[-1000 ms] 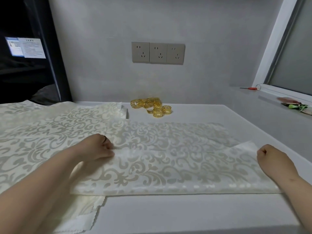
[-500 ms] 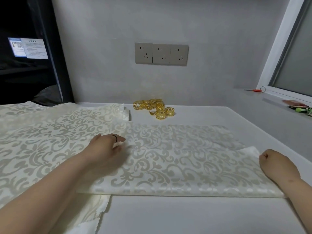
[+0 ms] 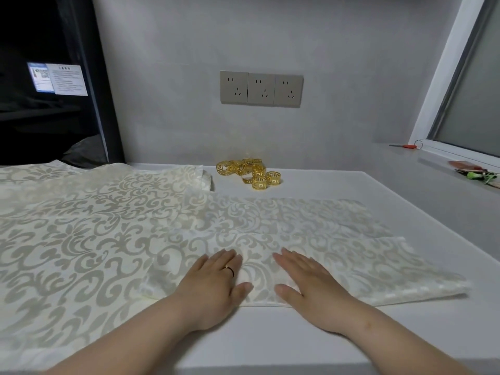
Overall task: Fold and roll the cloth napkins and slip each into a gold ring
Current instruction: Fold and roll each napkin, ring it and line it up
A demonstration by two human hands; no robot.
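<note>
Folded napkin (image 3: 311,234): cream, slightly glossy cloth with a pale grey scroll pattern. Laid flat as a long band across the middle of the white table (image 3: 351,334), fold along the near edge, upper layer stopping short of the far edge. Left end lying over a wider spread of napkins (image 3: 81,226) in the same pattern.

Left hand (image 3: 213,288) and right hand (image 3: 311,285) pressed palm-down on the near part of the band, side by side, fingers straight, holding nothing. Thin finger ring (image 3: 229,269) on the left.

Beyond the band, near the wall: heap of gold rings (image 3: 249,173), openwork key pattern, clear of the cloth.

Above: triple wall socket (image 3: 261,90).

Far left: lit screen (image 3: 58,78), writing too small to read.

On the right-hand sill: red-handled screwdriver (image 3: 405,145).
</note>
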